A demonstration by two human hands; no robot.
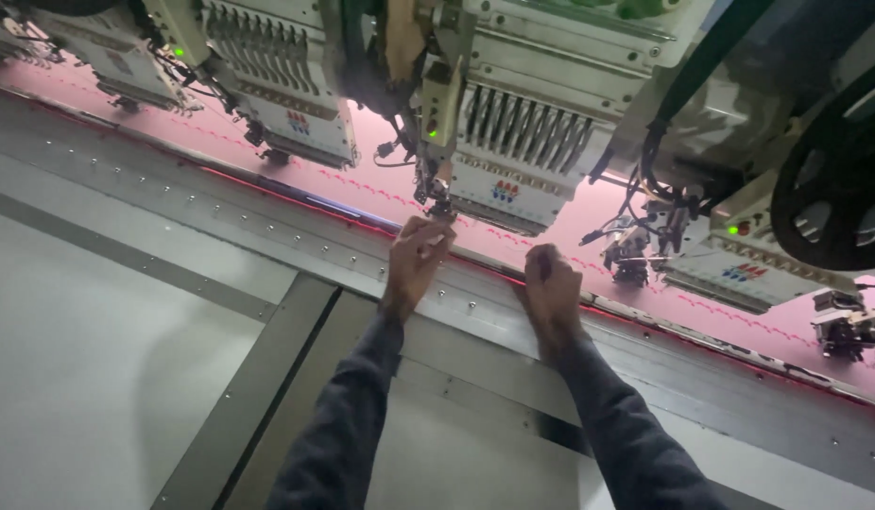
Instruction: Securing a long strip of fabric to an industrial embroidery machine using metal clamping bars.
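Grey metal desk (pixel 126 378) at 8 o'clock, pink fabric (pixel 570 222) at 1 o'clock, four embroidery heads (pixel 527 142), left hand (pixel 417 260) fingers pinched under the needle (pixel 441 203), right hand (pixel 551 288) fingers curled together on the frame rail (pixel 475 293).

A row of white embroidery heads (pixel 296 85) is mounted above pink fabric (pixel 570 222). A grey metal table (pixel 107 378) is crossed by dark strips (pixel 258 378).

Head view, downward, tilted, near.
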